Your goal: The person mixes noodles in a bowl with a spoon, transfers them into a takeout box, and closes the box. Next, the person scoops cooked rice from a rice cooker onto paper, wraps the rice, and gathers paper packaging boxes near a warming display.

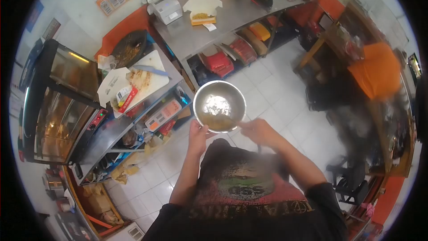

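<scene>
A shiny metal mixing bowl (203,99) is held in front of my body, above the tiled floor. A little brownish food (217,122) lies at its near side. My left hand (197,136) is closed on the bowl's near left rim, with the thumb on the edge. My right hand (260,132) is closed at the near right rim, its fingers blurred. A thin greyish piece shows below that hand, but what it grips cannot be made out.
A cutting board (159,67) with a knife (150,69) and a wok (130,47) stand on the left counter beside a glass warmer (62,107). An open food box (203,18) and label printer (166,10) sit on the steel table (232,15). Orange cloth (376,69) hangs right.
</scene>
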`<state>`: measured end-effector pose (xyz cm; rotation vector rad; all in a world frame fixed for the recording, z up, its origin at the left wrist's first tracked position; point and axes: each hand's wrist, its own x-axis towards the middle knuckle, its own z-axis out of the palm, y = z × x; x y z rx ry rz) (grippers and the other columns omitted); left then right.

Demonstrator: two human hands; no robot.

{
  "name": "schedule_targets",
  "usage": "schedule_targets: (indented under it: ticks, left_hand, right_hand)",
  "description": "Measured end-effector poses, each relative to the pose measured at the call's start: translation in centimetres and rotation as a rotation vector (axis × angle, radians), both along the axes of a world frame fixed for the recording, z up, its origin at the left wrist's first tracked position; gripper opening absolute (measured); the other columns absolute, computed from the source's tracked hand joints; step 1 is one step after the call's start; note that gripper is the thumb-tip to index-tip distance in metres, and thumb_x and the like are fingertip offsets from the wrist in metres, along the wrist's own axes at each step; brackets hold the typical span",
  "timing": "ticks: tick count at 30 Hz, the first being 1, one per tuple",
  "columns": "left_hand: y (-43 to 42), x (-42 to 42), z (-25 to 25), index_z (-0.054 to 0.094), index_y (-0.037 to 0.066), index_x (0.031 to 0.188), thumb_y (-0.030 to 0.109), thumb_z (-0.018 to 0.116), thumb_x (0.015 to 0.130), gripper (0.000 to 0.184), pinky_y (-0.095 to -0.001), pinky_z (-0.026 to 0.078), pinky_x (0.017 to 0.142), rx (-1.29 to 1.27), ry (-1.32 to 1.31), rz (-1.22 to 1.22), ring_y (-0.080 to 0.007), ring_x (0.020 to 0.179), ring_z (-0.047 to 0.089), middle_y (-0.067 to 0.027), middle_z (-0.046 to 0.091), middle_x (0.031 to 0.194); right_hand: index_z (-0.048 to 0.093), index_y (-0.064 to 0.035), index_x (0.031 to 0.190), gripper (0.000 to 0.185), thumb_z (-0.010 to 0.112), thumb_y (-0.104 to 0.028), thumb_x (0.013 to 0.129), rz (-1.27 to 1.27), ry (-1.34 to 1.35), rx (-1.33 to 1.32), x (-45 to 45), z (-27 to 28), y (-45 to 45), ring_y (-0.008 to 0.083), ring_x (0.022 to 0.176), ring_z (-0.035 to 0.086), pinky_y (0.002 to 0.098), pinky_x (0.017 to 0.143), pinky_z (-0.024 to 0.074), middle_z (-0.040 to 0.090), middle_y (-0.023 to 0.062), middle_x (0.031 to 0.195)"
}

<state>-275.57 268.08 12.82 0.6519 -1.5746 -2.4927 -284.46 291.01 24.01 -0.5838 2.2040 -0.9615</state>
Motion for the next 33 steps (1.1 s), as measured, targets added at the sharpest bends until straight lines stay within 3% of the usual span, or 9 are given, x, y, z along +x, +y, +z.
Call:
schedule_targets:
  ticks: [2, 5, 9, 13, 17, 24, 28, 31, 33]
  left_hand:
    - [-1.0, -3.5, 0.3, 0.042, 0.009, 0.115, 0.004, 0.050, 0.095, 0.022, -0.0443, 0.061, 0.077, 0.007, 0.013, 0.044, -0.0241, 0.099, 0.065, -0.0130, 0.057, 0.120]
    - [-2.8, -8.7, -0.3, 0.042, 0.009, 0.113, 0.003, 0.050, 0.095, 0.021, -0.0446, 0.061, 0.077, 0.035, 0.042, 0.040, -0.0240, 0.100, 0.065, -0.0127, 0.058, 0.119]
    - [-6.3, -16.3, -1.0, 0.042, 0.008, 0.112, 0.002, 0.049, 0.095, 0.020, -0.0439, 0.062, 0.077, 0.043, 0.089, 0.051, -0.0237, 0.099, 0.066, -0.0122, 0.058, 0.117]
    - [-10.0, -24.6, -0.7, 0.042, 0.008, 0.111, 0.001, 0.049, 0.095, 0.019, -0.0431, 0.062, 0.078, 0.004, 0.112, 0.089, -0.0243, 0.097, 0.066, -0.0128, 0.058, 0.114]
    - [-14.4, -31.5, -0.7, 0.040, 0.002, 0.117, 0.001, 0.050, 0.094, 0.025, -0.0418, 0.062, 0.079, 0.113, 0.114, 0.026, -0.0257, 0.102, 0.064, -0.0161, 0.056, 0.118]
    - [-19.3, -38.5, 1.0, 0.041, 0.006, 0.109, 0.003, 0.053, 0.095, 0.018, -0.0370, 0.063, 0.074, 0.051, 0.077, -0.054, -0.0220, 0.089, 0.068, -0.0122, 0.060, 0.109]
    - [-20.8, -41.4, 2.9, 0.042, 0.005, 0.111, 0.002, 0.052, 0.094, 0.020, -0.0358, 0.063, 0.072, 0.020, 0.061, 0.046, -0.0207, 0.088, 0.068, -0.0117, 0.060, 0.108]
    - [-22.8, -43.4, 2.5, 0.042, 0.005, 0.112, 0.001, 0.051, 0.094, 0.020, -0.0339, 0.063, 0.070, -0.094, -0.023, 0.152, -0.0199, 0.089, 0.067, -0.0113, 0.060, 0.108]
    - [-22.9, -44.8, 2.7, 0.042, 0.005, 0.112, 0.002, 0.051, 0.094, 0.020, -0.0330, 0.062, 0.069, -0.130, -0.002, 0.220, -0.0194, 0.090, 0.067, -0.0112, 0.060, 0.108]
  right_hand:
    - [0.062, -0.0146, 0.128, 0.042, 0.057, -0.015, 0.086, 0.109, 0.178, 0.070, -2.2, 0.7, -0.7, 0.0396, 0.073, 0.064, 0.0445, 0.070, 0.0513, 0.064, 0.0255, 0.080]
    - [0.063, -0.0129, 0.127, 0.041, 0.059, -0.015, 0.086, -0.006, 0.376, -0.114, -8.7, -4.0, -4.2, 0.0401, 0.076, 0.064, 0.0448, 0.072, 0.0511, 0.064, 0.0246, 0.079]
    - [0.064, -0.0092, 0.124, 0.038, 0.059, -0.013, 0.086, -0.256, 0.511, -0.105, -18.0, -3.0, -8.6, 0.0411, 0.075, 0.064, 0.0473, 0.070, 0.0502, 0.062, 0.0284, 0.080]
    - [0.064, -0.0030, 0.122, 0.036, 0.053, -0.012, 0.089, -0.085, 0.321, 0.151, -25.1, -3.2, -11.7, 0.0432, 0.071, 0.064, 0.0496, 0.070, 0.0503, 0.061, 0.0300, 0.075]
    - [0.061, -0.0022, 0.126, 0.039, 0.053, -0.018, 0.090, -0.084, 0.193, -0.133, -30.2, -1.7, -16.1, 0.0383, 0.068, 0.065, 0.0424, 0.066, 0.0509, 0.061, 0.0286, 0.073]
    - [0.063, -0.0120, 0.126, 0.037, 0.058, -0.020, 0.090, -0.276, 0.232, -0.095, -42.4, -3.3, -21.5, 0.0331, 0.068, 0.066, 0.0391, 0.066, 0.0510, 0.064, 0.0253, 0.078]
    - [0.064, -0.0128, 0.125, 0.039, 0.061, -0.019, 0.086, 0.144, 0.057, -0.037, -46.0, -0.2, -23.7, 0.0341, 0.081, 0.067, 0.0399, 0.075, 0.0508, 0.066, 0.0247, 0.091]
    - [0.065, -0.0142, 0.124, 0.040, 0.062, -0.017, 0.084, 0.415, 0.184, 0.009, -50.1, 0.1, -23.6, 0.0368, 0.086, 0.065, 0.0431, 0.079, 0.0500, 0.065, 0.0229, 0.093]
    - [0.064, -0.0160, 0.126, 0.043, 0.063, -0.015, 0.082, 0.401, 0.276, 0.005, -52.8, 0.8, -23.2, 0.0388, 0.086, 0.062, 0.0463, 0.079, 0.0490, 0.063, 0.0211, 0.089]
